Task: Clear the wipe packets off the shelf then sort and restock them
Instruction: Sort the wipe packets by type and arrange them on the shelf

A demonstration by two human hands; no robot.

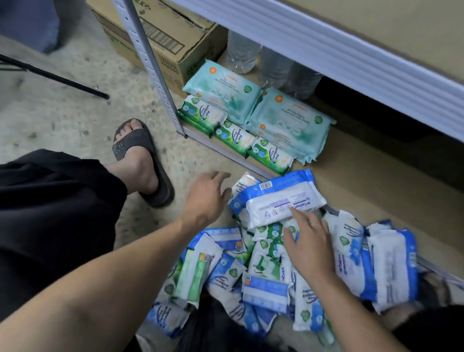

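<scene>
Concrete floor: blue-white wipe packet touches spread fingers of right hand, loose left hand beside.

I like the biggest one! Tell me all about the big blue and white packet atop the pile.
The big packet is soft, shiny plastic, white in the middle with blue edges. It shows a barcode and small print, upside down from here. It looks full and lies tilted on top of the pile of packets, by the front edge of the bottom shelf. Fingertips of the right hand touch its near edge.
</scene>
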